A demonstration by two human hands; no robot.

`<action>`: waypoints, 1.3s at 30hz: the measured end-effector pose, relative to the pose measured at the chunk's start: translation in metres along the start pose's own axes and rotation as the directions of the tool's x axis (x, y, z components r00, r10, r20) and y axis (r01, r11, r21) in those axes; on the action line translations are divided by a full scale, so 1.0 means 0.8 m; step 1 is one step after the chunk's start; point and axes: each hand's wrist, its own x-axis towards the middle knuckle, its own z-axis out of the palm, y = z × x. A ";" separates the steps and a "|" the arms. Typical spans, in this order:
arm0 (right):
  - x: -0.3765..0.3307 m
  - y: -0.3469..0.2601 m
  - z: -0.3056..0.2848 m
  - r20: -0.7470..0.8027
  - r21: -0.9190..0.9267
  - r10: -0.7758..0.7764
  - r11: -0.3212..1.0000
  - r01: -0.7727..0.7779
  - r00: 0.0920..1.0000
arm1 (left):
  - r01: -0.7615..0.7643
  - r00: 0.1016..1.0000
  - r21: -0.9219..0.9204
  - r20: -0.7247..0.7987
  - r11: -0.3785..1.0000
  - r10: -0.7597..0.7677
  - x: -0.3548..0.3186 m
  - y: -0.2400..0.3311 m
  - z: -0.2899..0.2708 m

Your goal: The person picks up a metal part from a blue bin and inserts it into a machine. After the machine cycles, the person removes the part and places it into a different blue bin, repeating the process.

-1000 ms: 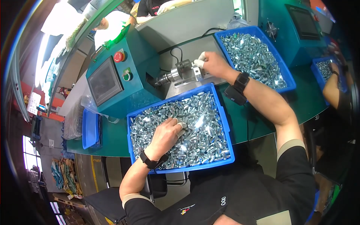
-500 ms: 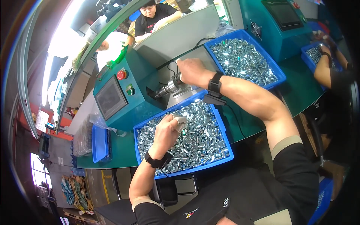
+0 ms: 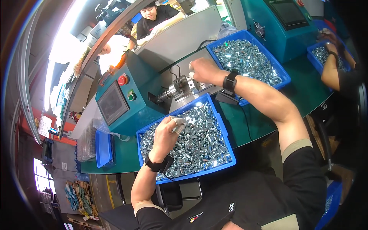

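Over the left part of the blue tray of small shiny metal pieces, my left hand is closed in a pinch, with white covers on its fingertips. Whatever it pinches is too small to make out. My right hand is closed just right of the machine's metal chuck, on the side toward the second tray. Its fingertips also wear white covers, and anything held in them is hidden. Left of the chuck stands the teal machine with a screen, a red button and a green button.
A second blue tray of metal pieces lies to the right, below another teal machine. A black box with a cable sits between the trays. Blue stacked trays stand at left. Co-workers sit across the grey partition and at right.
My right hand has moved right, away from the chuck, uncovering more of it. My left hand has shifted slightly left. The machine's light strip has turned from green to orange.
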 end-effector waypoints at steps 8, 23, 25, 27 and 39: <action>-0.002 0.016 0.001 0.106 0.179 0.030 0.983 -0.049 0.994 | 0.120 0.981 0.073 0.143 0.990 -0.129 -0.037 -0.004 0.014; 0.073 0.015 0.000 0.424 0.447 -0.093 0.886 -0.119 0.901 | 0.031 0.995 0.013 0.096 0.999 -0.032 -0.065 0.005 0.012; 0.093 0.029 0.009 0.430 0.289 -0.167 0.957 0.040 0.887 | 0.047 0.998 -0.003 0.051 0.999 -0.047 -0.076 0.016 0.003; 0.112 0.035 0.015 0.447 0.205 -0.203 0.971 0.122 0.871 | 0.070 0.998 -0.025 0.005 0.997 -0.070 -0.095 0.024 -0.007; 0.183 -0.012 0.024 0.676 0.036 -0.517 0.735 0.677 0.525 | 0.574 0.674 0.002 -0.569 0.819 -0.471 -0.207 0.033 0.029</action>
